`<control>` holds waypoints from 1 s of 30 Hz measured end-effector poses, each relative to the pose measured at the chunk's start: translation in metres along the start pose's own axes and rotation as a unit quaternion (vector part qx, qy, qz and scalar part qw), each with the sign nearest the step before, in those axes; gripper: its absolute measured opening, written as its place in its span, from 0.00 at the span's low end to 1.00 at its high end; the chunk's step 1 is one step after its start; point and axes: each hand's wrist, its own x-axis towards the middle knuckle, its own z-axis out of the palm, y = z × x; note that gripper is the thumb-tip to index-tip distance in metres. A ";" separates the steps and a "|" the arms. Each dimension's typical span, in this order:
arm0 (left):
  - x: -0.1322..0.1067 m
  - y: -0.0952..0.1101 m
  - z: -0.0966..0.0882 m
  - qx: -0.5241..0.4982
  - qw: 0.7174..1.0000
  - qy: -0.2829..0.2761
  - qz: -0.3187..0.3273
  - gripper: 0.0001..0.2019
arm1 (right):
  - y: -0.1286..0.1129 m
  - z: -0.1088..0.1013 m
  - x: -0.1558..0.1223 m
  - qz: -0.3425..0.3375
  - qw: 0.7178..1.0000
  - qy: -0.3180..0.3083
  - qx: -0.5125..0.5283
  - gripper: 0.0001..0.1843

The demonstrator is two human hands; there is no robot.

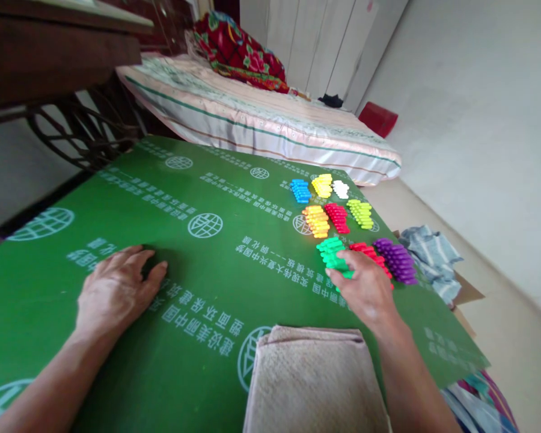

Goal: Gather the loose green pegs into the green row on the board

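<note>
My left hand (117,288) lies palm down on the green board (198,276), fingers loosely spread, with nothing in it. At the near end of a cluster of green stick-like plastic pieces (330,249), my right hand (365,285) has its thumb and forefinger closed around some of them; the hand hides part of this cluster. Just beyond it are red pieces (369,252), partly covered by the hand, and purple pieces (394,260). Farther back lie orange (316,221), dark red (337,217), lime (360,213), blue (300,190), yellow (321,186) and white pieces (341,189).
A folded beige cloth (315,379) lies at the board's near edge. Behind the board stands a bed (252,120) with a red floral blanket (243,54). A wooden table with an iron frame (63,72) is at left. Striped fabric (428,258) lies right of the board.
</note>
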 end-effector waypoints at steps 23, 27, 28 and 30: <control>-0.002 -0.002 0.003 -0.010 1.000 0.021 0.008 0.41 | 0.036 -0.001 0.035 0.042 0.997 -0.039 -0.058 0.18; -0.002 -0.001 0.004 -0.006 1.000 0.025 0.009 0.41 | 0.035 0.000 0.035 0.035 0.996 -0.036 -0.079 0.18; -0.002 -0.001 0.005 -0.005 1.000 0.026 0.008 0.40 | 0.035 0.000 0.035 0.035 0.995 -0.035 -0.083 0.18; -0.002 -0.001 0.006 -0.005 1.000 0.029 0.008 0.40 | 0.035 0.000 0.034 0.036 0.995 -0.036 -0.089 0.18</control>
